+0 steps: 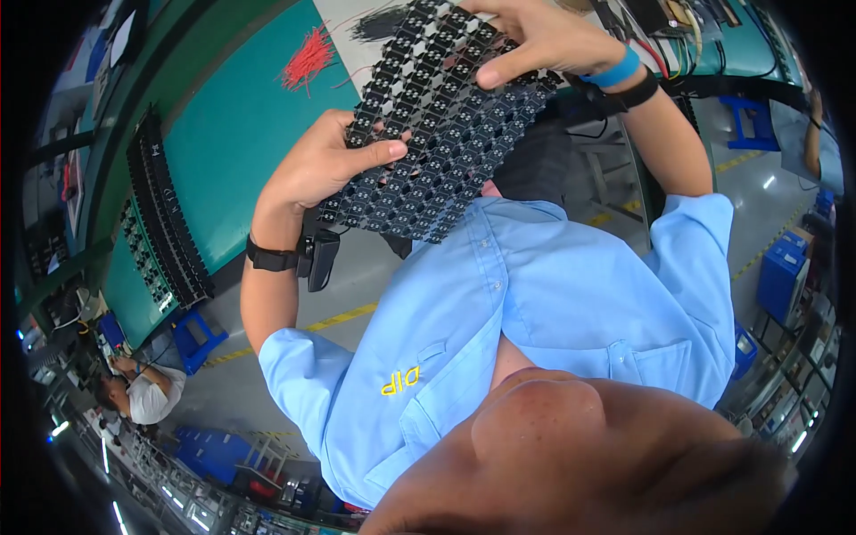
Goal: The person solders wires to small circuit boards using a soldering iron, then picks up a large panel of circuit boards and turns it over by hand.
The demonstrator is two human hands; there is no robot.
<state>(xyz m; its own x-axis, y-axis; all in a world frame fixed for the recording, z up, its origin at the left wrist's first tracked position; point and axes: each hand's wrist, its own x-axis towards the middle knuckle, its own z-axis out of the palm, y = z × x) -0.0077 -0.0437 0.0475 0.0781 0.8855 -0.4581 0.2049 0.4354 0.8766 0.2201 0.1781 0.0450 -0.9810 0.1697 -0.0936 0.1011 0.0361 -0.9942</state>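
Note:
A black panel of small joined circuit boards [437,169], with rows of cutouts, is held tilted above the bench's near edge. My left hand [330,165] grips its left side, the thumb lying over the face and the fingers behind. At the upper right edge, my right hand [557,40] is closed on the same panel, its thumb on top and its other fingers partly hidden. Whether more than one panel is in my grasp, I cannot tell. Just beyond the panel lie a bundle of red wires [308,61] and a bunch of black wires [378,24].
The bench has a green top [236,134]. Rows of black circuit panels [169,218] stand on its left part. Cables [691,31] and tools crowd the far right. Blue stools [747,123] and a blue crate [783,278] stand on the floor. Another person [153,397] works at lower left.

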